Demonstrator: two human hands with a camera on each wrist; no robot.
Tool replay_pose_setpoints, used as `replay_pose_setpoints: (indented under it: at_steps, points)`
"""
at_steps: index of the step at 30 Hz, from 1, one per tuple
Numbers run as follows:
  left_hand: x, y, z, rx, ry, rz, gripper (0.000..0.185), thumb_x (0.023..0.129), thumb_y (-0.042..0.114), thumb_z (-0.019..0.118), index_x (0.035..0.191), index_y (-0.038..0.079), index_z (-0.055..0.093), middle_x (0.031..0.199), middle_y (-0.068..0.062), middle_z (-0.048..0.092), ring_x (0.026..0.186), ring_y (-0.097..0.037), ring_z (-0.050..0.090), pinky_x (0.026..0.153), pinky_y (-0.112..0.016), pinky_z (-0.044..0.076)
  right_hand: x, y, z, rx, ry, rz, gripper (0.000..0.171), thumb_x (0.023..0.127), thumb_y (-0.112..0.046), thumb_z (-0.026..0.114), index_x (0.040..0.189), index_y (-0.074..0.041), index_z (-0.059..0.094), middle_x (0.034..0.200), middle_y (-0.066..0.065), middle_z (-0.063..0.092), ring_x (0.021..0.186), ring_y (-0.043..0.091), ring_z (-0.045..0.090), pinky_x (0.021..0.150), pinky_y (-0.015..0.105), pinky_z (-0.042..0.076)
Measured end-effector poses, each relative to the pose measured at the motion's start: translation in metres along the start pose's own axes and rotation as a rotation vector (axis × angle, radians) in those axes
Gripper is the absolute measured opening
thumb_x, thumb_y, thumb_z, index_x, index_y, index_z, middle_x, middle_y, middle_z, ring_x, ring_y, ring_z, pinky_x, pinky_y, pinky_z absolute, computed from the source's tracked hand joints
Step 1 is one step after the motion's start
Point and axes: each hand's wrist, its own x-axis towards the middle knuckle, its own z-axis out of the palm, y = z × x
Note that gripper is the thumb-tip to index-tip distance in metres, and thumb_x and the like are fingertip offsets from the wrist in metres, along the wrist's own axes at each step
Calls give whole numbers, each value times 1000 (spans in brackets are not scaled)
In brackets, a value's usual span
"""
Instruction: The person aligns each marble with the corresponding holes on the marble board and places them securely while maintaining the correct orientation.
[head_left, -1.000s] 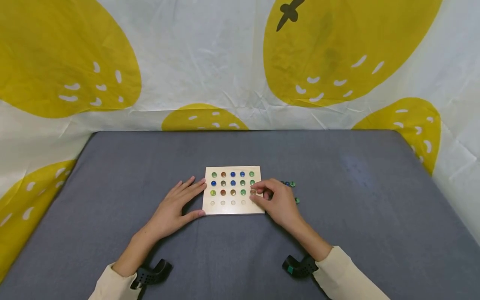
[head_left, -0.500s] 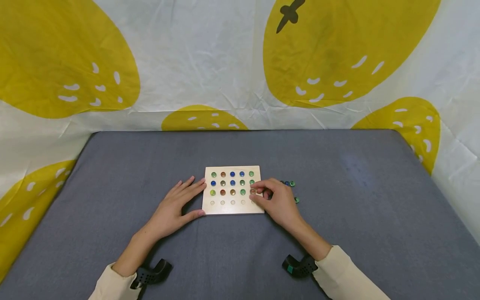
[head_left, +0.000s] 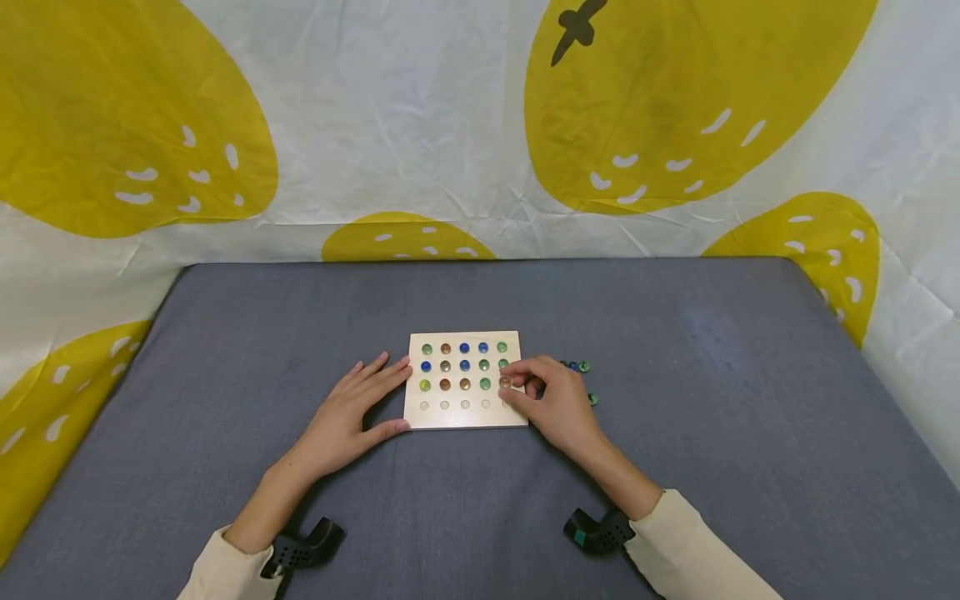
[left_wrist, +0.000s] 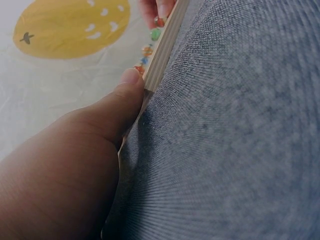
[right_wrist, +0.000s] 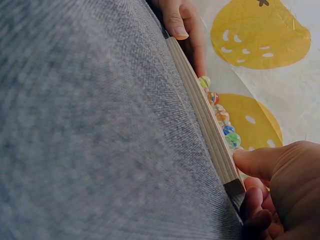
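A pale wooden board (head_left: 455, 418) lies on the cloth with rows of coloured glass marbles set in its hollows. Along its near edge runs a row of shallow hollows (head_left: 465, 405) with no marbles in them. My left hand (head_left: 341, 421) rests against the board's left edge, fingers straight and spread, the thumb (left_wrist: 131, 77) at the near corner. At the right end of the third row, my right hand (head_left: 555, 404) pinches a brownish marble (head_left: 506, 382) between thumb and curled forefinger. In the right wrist view, the thumb hides that marble.
Loose dark blue and green marbles (head_left: 584, 367) lie on the grey cloth (head_left: 712, 433) just right of the board, partly behind the right hand. A white curtain (head_left: 405, 108) with yellow shapes stands behind the table. Each wrist wears a black camera mount (head_left: 307, 546).
Both hands stay in place, the right still on the same marble. Only the head view shifts very slightly.
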Motion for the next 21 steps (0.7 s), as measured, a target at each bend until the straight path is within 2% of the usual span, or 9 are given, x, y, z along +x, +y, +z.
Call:
replay_pose_setpoints:
  at_steps: [10,17,21]
  points:
    - [-1,-1,2,0,2,15,72,86,40,70,147,15,41,151,-1,37,141,-30,24,115,-48,13,-2,-5,-10,33,-2,13,19,82,-13,77,100,-10,73,80,-4,59,62,11,52,56,25,44]
    - [-1,-1,2,2,-3,14,72,86,41,69,148,15,40,151,-1,36,141,-29,23,115,-48,12,-4,-16,-37,-27,-2,27,20,85,-17,75,104,-11,72,83,-3,60,64,13,53,53,25,44]
    - [-1,-2,1,2,-3,11,72,87,41,69,147,15,40,151,-1,36,141,-29,23,115,-48,12,-6,-13,-56,-61,7,16,21,86,-19,74,106,-12,71,84,-4,61,61,12,53,49,25,44]
